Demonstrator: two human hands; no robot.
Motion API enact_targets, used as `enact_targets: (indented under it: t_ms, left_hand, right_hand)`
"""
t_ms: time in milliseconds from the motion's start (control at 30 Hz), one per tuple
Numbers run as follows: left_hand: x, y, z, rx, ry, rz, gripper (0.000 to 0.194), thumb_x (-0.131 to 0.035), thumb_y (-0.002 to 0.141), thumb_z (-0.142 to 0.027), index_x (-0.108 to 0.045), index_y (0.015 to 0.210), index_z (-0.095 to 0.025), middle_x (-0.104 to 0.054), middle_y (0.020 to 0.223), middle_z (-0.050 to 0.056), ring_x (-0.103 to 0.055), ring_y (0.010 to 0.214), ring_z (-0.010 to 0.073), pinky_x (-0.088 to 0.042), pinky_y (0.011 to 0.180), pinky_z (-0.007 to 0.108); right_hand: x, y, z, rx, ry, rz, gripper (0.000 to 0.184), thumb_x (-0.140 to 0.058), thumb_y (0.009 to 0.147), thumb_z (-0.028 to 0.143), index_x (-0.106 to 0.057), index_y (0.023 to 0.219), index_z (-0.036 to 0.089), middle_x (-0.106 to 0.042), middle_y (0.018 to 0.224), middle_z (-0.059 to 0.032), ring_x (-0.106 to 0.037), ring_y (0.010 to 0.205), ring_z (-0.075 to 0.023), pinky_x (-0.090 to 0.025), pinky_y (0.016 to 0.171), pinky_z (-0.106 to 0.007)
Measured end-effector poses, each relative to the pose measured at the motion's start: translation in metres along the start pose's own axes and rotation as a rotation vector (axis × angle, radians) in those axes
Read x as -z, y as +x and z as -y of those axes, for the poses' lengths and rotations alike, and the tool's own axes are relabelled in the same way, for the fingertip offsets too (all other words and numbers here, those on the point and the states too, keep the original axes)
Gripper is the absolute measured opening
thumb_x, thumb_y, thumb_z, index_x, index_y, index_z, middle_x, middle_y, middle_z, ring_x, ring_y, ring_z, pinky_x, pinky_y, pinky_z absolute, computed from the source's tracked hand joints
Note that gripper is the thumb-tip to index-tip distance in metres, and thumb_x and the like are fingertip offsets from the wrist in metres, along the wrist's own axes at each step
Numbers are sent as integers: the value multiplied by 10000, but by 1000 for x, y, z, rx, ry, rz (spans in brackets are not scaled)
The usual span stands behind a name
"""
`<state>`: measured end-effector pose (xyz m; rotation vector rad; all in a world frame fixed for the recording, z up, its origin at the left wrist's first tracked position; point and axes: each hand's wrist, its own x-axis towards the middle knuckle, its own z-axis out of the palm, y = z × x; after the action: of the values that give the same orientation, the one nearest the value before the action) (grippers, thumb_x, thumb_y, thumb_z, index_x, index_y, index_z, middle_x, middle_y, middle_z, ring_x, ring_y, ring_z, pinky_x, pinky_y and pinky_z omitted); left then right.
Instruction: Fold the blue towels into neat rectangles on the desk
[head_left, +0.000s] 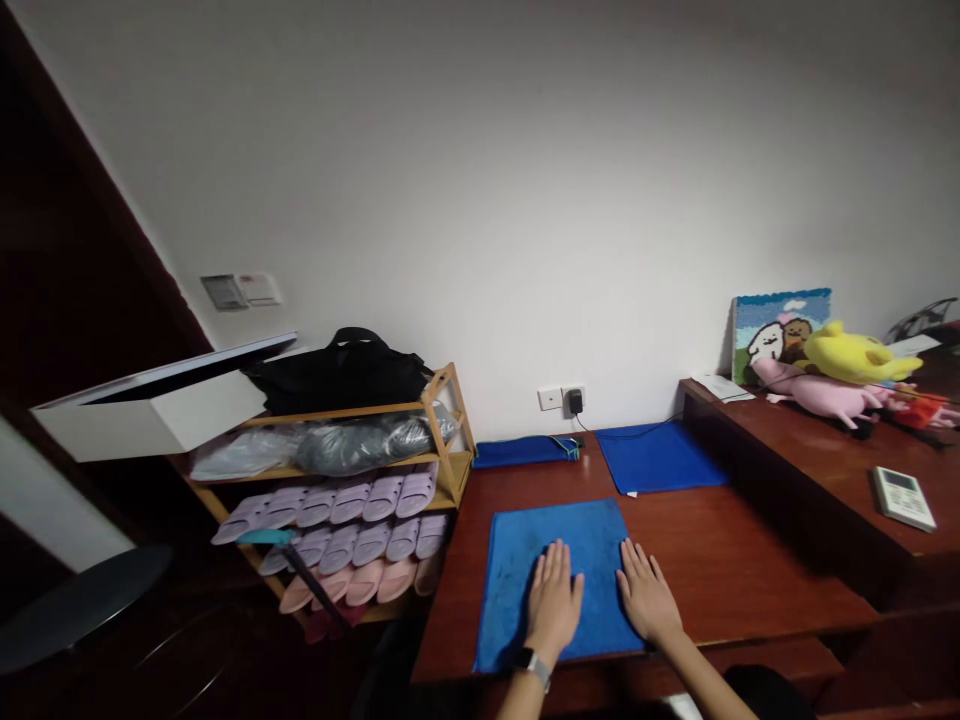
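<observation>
A light blue cloth [517,560] with dark stains lies spread flat on the brown wooden desk [765,560]. My left hand [555,598] rests palm down on the middle of it, fingers stretched out, with a watch [532,664] on the wrist. Palm down too, my right hand [648,594] lies at the cloth's right edge, partly over the bare wood, its fingers extended. Neither hand holds anything. Behind them, a darker blue cloth [660,458] lies flat near the wall, and a folded blue cloth [521,452] sits at the back left.
Left of the desk stands a wooden rack [450,470] with rows of purple slippers [371,540], a black bag [345,370] and a white box [202,405] on top. To the right, a raised counter holds plush toys [817,390], a picture [772,325] and a white remote [904,497]. A plug [575,400] trails a cord.
</observation>
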<state>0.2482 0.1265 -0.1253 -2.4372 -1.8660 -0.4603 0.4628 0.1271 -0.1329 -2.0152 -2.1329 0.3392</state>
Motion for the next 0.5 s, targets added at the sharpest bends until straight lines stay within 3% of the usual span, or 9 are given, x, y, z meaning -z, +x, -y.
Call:
enact_targets:
  t_ms: [100,200,267,433,500]
  left_hand:
    - [-8,16,-49,-75,-110,83,655,-201,1083,-521,-396,1615,-192,-348,1695,75,-308,1579,244,-293,1298,472]
    - [-10,17,-53,-43,-158,119,685,-186,1072,-563,-390,1619,-205,-340,1701,80,-296,1584,253,-276,1301,483]
    - [-6,9,-27,35,-132,106,706,-184,1066,-588,-374,1627,-204,-313,1710,83,-271,1593,254,-251,1309,482]
    - [18,-27,67,295,65,132,742,-222,1058,-584,-329,1638,-133,-260,1717,116,-234,1601,279,-223,1313,498]
    - [25,-36,90,340,110,138,733,-234,1060,-560,-318,1641,-121,-250,1718,111,-230,1601,279,-235,1311,488]
  right_hand:
    - [-4,1,-3,21,-19,-8,690,-187,1035,412,-272,1651,112,-249,1719,-52,-198,1612,-226,-150,1317,-451]
    - [-12,1,-7,29,-32,-31,688,-203,1030,416,-304,1645,124,-280,1712,-58,-223,1606,-238,-170,1315,-461]
    - [-18,2,-9,27,-47,-40,701,-185,1032,441,-295,1648,127,-284,1713,-58,-227,1604,-242,-176,1314,-465]
    - [-25,2,-10,6,-91,-24,721,-137,1030,467,-245,1660,132,-245,1723,-32,-203,1610,-233,-163,1317,-461]
    - [-23,3,-8,1,-101,-21,720,-147,1030,456,-238,1659,117,-237,1725,-35,-200,1611,-237,-158,1318,-465]
